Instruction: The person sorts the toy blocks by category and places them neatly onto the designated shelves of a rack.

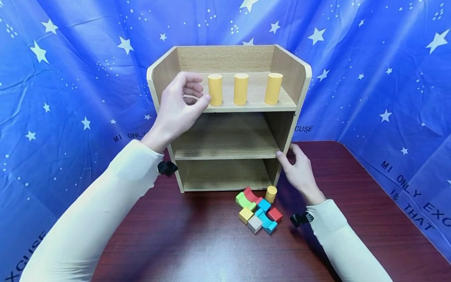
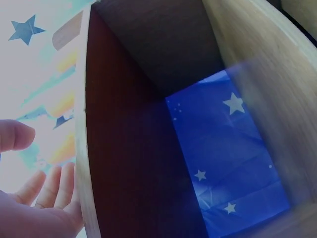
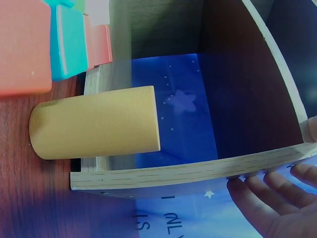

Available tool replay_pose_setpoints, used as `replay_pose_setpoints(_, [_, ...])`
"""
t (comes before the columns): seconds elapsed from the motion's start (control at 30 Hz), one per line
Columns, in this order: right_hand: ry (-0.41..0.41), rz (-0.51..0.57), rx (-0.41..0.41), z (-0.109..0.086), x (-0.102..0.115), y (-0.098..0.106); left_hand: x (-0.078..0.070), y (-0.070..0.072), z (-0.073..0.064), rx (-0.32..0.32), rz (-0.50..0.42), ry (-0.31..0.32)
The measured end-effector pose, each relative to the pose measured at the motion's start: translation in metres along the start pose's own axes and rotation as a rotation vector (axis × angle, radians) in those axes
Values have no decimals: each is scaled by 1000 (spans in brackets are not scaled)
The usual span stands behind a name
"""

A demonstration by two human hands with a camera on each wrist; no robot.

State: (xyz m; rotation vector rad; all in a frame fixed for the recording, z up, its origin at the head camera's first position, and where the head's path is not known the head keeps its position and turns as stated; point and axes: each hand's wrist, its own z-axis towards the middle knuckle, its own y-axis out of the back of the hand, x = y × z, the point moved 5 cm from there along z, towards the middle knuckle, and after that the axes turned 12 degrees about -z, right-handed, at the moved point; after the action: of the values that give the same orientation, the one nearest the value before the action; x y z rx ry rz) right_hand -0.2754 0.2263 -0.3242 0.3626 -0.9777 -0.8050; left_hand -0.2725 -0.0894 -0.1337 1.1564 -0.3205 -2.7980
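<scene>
A small wooden shelf (image 1: 225, 154) stands on the table, with three yellow cylinders upright in a row on its top board: a left one (image 1: 215, 90), a middle one (image 1: 241, 89) and a right one (image 1: 273, 89). My left hand (image 1: 181, 105) hovers just left of the left cylinder, thumb and fingers spread apart with nothing between them; the thumb tip overlaps that cylinder's edge. In the left wrist view its fingers (image 2: 49, 191) appear beside the bright top board. My right hand (image 1: 299, 170) holds the shelf's right side panel, thumb at the front edge, fingers outside.
In front of the shelf's lower right corner, a fourth yellow cylinder (image 1: 270, 194) stands upright. Beside it lie several coloured blocks, among them a green arch (image 1: 244, 200), a blue arch (image 1: 265, 221) and a grey cube (image 1: 255, 224). A blue starry cloth (image 1: 88, 78) hangs around the table.
</scene>
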Motion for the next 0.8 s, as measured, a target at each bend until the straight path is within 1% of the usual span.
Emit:
replay_pose_setpoints(0.33, [-3, 1, 0, 0, -1, 0, -4, 2, -15, -19, -39, -71])
replay_pose_setpoints(0.43, [-5, 3, 3, 0, -1, -1, -6, 3, -19, -22, -52, -81])
replay_pose_setpoints(0.57, [-7, 3, 6, 0, -1, -1, -7, 1, -25, -6, -84, -105])
replay_pose_setpoints(0.7, [-7, 5, 4, 0, -1, 0, -4, -3, -31, 22, -112, -148])
replay_pose_setpoints(0.8, [-6, 16, 9, 1, -1, -2, -1, -4, -36, 36, -103, -154])
